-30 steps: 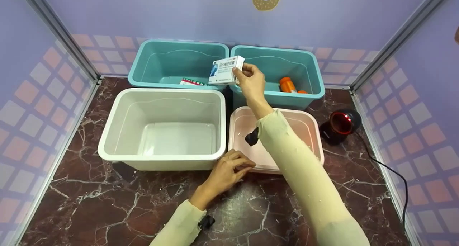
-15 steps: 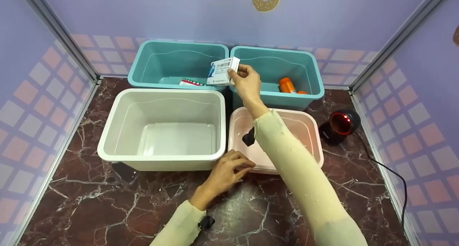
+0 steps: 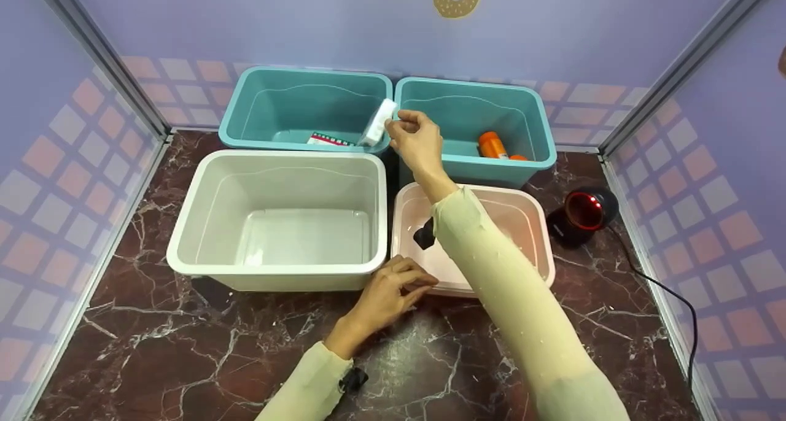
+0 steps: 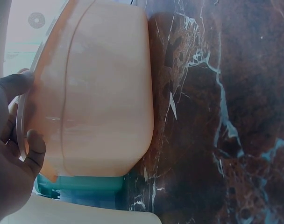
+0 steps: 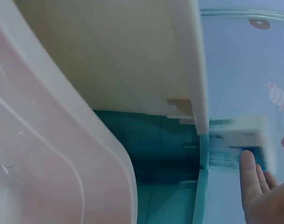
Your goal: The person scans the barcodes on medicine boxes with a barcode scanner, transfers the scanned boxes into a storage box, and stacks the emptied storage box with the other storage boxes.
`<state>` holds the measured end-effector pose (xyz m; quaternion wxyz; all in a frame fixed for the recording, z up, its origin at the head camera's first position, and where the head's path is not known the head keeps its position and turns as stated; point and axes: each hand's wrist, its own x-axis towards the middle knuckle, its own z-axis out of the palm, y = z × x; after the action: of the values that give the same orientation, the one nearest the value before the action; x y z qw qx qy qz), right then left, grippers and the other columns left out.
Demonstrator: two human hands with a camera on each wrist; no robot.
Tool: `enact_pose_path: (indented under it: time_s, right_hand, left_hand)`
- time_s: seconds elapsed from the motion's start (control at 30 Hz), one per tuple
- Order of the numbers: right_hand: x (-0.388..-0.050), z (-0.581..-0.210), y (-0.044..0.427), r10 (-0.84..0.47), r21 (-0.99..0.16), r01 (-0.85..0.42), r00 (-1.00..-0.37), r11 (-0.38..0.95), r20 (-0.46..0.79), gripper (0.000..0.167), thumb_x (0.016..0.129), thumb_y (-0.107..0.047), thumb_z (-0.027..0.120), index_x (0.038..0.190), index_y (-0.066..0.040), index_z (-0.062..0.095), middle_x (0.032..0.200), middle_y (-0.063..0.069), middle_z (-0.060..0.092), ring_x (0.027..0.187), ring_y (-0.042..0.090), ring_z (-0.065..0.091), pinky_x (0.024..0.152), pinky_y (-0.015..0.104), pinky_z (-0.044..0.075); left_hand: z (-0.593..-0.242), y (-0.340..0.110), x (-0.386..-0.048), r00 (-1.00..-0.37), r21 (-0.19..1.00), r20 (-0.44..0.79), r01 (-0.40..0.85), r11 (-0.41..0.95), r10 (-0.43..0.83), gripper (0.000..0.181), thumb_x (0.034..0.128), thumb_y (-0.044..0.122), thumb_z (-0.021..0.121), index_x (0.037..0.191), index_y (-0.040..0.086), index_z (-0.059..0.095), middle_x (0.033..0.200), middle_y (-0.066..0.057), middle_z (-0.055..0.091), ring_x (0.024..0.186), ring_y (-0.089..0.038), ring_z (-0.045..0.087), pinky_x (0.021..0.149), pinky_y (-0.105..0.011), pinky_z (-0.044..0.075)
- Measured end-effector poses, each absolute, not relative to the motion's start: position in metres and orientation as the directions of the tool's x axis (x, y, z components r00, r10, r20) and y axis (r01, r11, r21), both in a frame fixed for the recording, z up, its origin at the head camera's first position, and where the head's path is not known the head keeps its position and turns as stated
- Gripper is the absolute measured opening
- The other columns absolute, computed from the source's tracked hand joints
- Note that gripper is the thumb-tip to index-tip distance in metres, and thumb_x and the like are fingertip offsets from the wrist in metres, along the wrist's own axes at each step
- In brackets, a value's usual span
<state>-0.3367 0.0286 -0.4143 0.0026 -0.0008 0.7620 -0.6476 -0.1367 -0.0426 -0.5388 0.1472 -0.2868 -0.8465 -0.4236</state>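
A white medicine box (image 3: 377, 123) is tilted on edge, blurred, over the right end of the left teal bin (image 3: 301, 146). My right hand (image 3: 417, 140) is just right of it, fingers and thumb parted. In the right wrist view a gap shows between the thumb and fingers, with the blurred box (image 5: 237, 142) beyond them. A flat green, white and red box (image 3: 330, 140) lies inside that bin. My left hand (image 3: 384, 292) grips the rim of the pink bin (image 3: 543, 237) at its near left corner, thumb outside (image 4: 37, 144).
A large white bin (image 3: 276, 269) stands at front left. The right teal bin (image 3: 473, 96) holds orange bottles (image 3: 491, 145). A black scanner with a red glow (image 3: 583, 215) stands at right, its cable (image 3: 666, 292) running forward along the wall.
The right hand moved slightly left and let go of the medicine box, which has turned edge-on and dropped a little into the left teal bin. The left hand stayed put.
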Motion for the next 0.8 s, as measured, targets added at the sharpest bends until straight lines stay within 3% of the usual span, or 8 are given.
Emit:
enact_pose_path:
  time_s: [0.23,0.47,0.8]
  right_hand:
    - [-0.335,-0.416,0.034,-0.021,-0.989,-0.030,-0.999,0.147,0.027,0.041,0.092,-0.023,0.072,0.128,-0.006,0.061,0.110,0.010,0.066,0.102,0.031,0.071,0.083,0.030,0.061]
    - [-0.330,-0.417,0.042,-0.050,-0.992,-0.054,-0.998,0.115,0.049,0.034,0.092,-0.018,0.071,0.123,-0.005,0.063,0.109,0.010,0.065,0.103,0.028,0.069,0.088,0.039,0.060]
    - [-0.320,-0.415,0.060,-0.083,-0.983,-0.076,-0.995,0.167,0.062,0.034,0.093,-0.019,0.071,0.123,-0.005,0.063,0.113,0.013,0.065,0.099,0.025,0.069,0.077,0.029,0.062]
  left_hand:
    - [-0.539,-0.043,-0.137,-0.790,0.634,0.495,0.613,0.472,0.362,0.010,0.0891,0.019,0.074,0.098,0.019,0.078,0.091,0.005,0.068,0.091,-0.014,0.060,0.083,-0.027,0.050]
    - [-0.538,-0.043,-0.136,-0.802,0.641,0.474,0.597,0.483,0.362,0.011,0.0886,0.020,0.075,0.099,0.019,0.078,0.091,0.005,0.068,0.091,-0.014,0.059,0.083,-0.028,0.050]
    - [-0.534,-0.043,-0.134,-0.824,0.651,0.432,0.566,0.506,0.365,0.013,0.0893,0.021,0.074,0.101,0.020,0.078,0.096,0.006,0.069,0.094,-0.013,0.059,0.086,-0.027,0.050]
